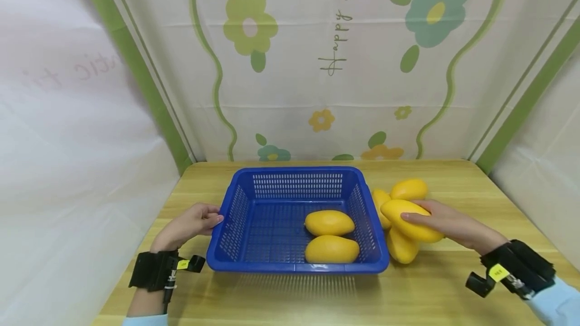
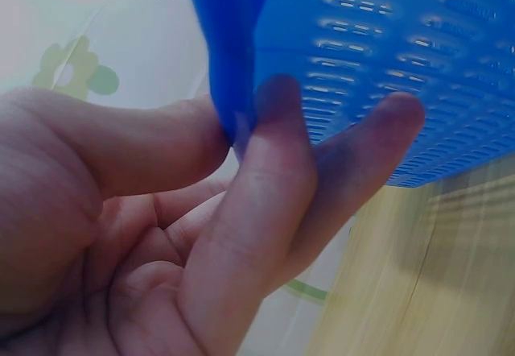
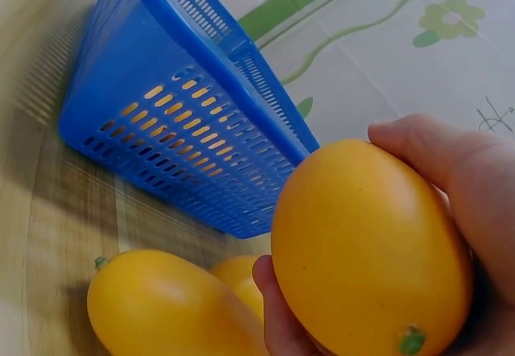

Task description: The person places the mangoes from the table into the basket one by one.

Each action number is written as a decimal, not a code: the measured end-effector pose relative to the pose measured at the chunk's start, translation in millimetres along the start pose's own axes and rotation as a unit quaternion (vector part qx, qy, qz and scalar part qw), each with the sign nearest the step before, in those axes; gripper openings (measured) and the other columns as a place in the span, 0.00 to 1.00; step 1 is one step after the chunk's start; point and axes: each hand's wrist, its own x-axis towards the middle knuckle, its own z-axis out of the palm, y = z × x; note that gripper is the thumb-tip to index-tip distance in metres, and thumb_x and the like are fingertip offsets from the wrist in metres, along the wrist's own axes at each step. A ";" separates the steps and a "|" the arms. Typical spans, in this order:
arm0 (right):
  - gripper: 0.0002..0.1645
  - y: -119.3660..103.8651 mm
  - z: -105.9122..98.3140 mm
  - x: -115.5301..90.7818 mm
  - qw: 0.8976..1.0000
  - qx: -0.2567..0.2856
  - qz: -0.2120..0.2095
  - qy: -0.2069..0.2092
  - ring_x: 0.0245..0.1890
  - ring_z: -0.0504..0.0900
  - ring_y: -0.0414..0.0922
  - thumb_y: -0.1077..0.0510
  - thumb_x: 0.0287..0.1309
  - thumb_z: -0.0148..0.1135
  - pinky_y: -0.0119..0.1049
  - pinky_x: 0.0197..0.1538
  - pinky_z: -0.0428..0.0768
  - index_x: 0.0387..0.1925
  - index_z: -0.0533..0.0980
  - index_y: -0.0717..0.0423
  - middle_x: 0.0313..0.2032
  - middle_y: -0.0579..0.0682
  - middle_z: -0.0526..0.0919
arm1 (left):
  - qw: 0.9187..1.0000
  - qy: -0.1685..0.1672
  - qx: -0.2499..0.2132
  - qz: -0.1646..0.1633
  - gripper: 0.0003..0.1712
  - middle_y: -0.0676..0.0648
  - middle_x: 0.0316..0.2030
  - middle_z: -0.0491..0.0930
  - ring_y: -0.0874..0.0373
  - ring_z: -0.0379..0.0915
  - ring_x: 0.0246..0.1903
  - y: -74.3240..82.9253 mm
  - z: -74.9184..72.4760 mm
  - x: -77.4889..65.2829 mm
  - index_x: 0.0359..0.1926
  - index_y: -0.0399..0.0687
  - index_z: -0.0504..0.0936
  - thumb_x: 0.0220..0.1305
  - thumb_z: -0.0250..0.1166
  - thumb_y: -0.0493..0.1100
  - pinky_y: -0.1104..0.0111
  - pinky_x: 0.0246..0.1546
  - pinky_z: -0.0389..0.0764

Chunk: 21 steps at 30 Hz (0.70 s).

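Observation:
A blue plastic basket [image 1: 296, 267] with slotted walls stands on the table. At its left side my left hand [image 1: 192, 225] pinches the rim [image 2: 232, 58] between thumb and fingers, as the left wrist view shows close up. Two yellow mangoes, one [image 1: 329, 223] behind the other [image 1: 332, 249], lie inside at the right. Just beyond the basket's right wall, my right hand [image 1: 453, 223] grips another mango [image 1: 410, 220], its green stem end showing in the right wrist view. Beneath and around it are more mangoes: one at the back [image 1: 410, 188], one in front [image 1: 402, 249], one partly hidden [image 1: 379, 206].
The wooden table [image 1: 272, 301] extends in front of the basket and to both sides. A white cloth backdrop [image 1: 290, 89] with printed flowers rises along the table's back edge, and pale cloth walls [image 1: 81, 165] flank it left and right.

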 end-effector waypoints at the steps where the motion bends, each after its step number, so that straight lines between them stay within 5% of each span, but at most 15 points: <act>1: 0.30 -0.5 0.3 0.2 1.000 -0.001 -0.002 0.001 0.47 0.79 0.47 0.48 0.76 0.46 0.35 0.49 0.79 0.67 0.66 0.66 0.49 0.58 0.81 | 1.000 0.000 0.000 -0.001 0.21 0.36 0.46 0.83 0.51 0.85 0.45 -0.2 0.1 -0.1 0.59 0.22 0.71 0.77 0.51 0.38 0.60 0.52 0.86; 21: 0.28 -14.8 8.8 2.1 1.000 0.013 -0.010 0.009 0.47 0.80 0.49 0.47 0.75 0.49 0.37 0.49 0.81 0.64 0.68 0.63 0.49 0.57 0.80 | 1.000 0.005 0.006 -0.001 0.21 0.36 0.46 0.83 0.50 0.85 0.46 2.1 1.6 -1.2 0.59 0.22 0.71 0.78 0.51 0.39 0.58 0.53 0.86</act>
